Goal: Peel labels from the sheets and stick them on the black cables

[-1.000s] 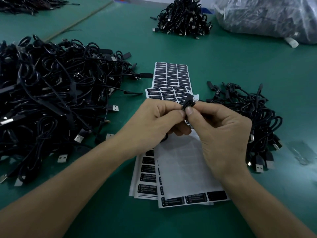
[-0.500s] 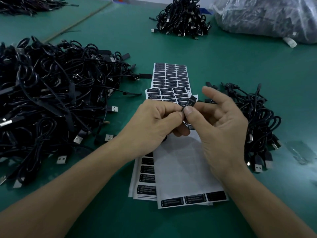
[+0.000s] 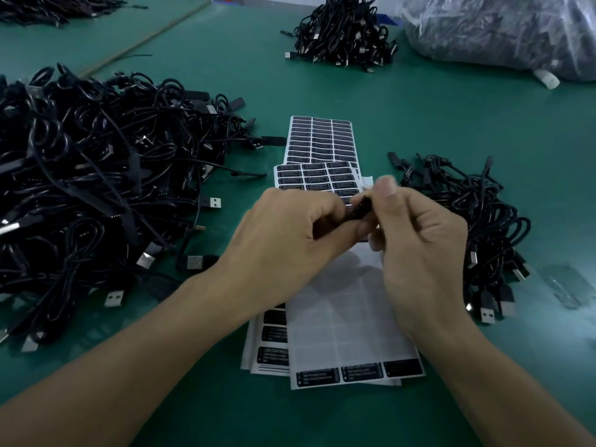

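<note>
1. Black cable [image 3: 360, 211]: a short stretch is held mid-frame, just above the label sheets, pinched between both hands. The rest is hidden by fingers.
2. Left hand [image 3: 290, 246]: fingers are curled, and the cable is pinched between thumb and forefinger from 9 o'clock.
3. Right hand [image 3: 416, 240]: the cable is pinched from 3 o'clock, with the thumb raised toward 12 and the other fingers curled in. The thumb tip is blurred, so whether a label is on the cable cannot be told.
4. Peeled sheet [image 3: 348, 333]: laid at 6 o'clock of the hands, with one row of black labels along its near edge. Full sheets [image 3: 319, 137] are laid at 12 o'clock.
5. Large cable pile [image 3: 90, 188] is seen at 9 o'clock, small pile [image 3: 477, 214] at 3, far pile [image 3: 342, 30] at 12 and plastic bag [image 3: 500, 30] at 1, all on the green table [image 3: 451, 117].
</note>
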Motion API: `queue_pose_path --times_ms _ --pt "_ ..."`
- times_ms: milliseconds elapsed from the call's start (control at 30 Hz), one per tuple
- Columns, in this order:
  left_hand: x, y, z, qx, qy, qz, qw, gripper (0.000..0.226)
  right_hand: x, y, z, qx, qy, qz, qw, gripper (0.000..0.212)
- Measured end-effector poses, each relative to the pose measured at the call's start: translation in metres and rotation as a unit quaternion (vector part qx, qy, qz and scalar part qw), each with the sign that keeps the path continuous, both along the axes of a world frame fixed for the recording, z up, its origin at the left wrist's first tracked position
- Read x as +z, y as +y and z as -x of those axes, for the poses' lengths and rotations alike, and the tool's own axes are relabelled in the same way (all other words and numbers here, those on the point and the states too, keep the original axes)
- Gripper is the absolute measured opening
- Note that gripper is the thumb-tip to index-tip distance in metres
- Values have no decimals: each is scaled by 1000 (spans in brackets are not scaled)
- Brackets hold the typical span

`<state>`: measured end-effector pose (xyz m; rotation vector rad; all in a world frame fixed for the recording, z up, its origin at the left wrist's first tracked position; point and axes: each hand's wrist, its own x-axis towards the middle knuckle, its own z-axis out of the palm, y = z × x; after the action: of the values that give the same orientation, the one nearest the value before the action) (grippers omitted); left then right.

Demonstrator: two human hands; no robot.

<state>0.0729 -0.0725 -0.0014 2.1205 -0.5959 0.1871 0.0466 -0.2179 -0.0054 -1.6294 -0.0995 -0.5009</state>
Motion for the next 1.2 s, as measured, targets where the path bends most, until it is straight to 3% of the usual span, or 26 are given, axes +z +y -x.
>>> queue_pose_path --times_ms 167,300,367,433,600,800,900,1033,1133,1200 --pt "6 6 -4 21 -90 20 996 13 -2 0 2 35 60 -7 998 37" --pt "19 9 -5 5 -136 124 983 3 -7 5 5 100 52 242 964 47" --pt "25 8 -3 -37 -95 212 972 9 -10 6 5 108 52 343 932 63" --pt "31 7 -1 -75 -50 284 955 11 -12 7 4 115 44 379 917 68" --pt "41 7 1 -120 90 428 891 10 -12 8 3 90 43 285 953 45" --pt "40 6 0 -134 175 480 849 15 -6 11 5 98 3 215 972 19" --pt "38 13 -7 -67 170 500 847 14 -3 10 6 88 -12 177 980 7" --pt "35 29 -21 59 169 507 843 31 7 5 7 25 -65 121 990 22" --pt "29 34 -28 134 190 470 851 43 12 -9 4 -71 -104 183 975 20" --pt "25 34 -32 174 181 421 872 37 15 -21 -1 -152 -105 241 953 17"
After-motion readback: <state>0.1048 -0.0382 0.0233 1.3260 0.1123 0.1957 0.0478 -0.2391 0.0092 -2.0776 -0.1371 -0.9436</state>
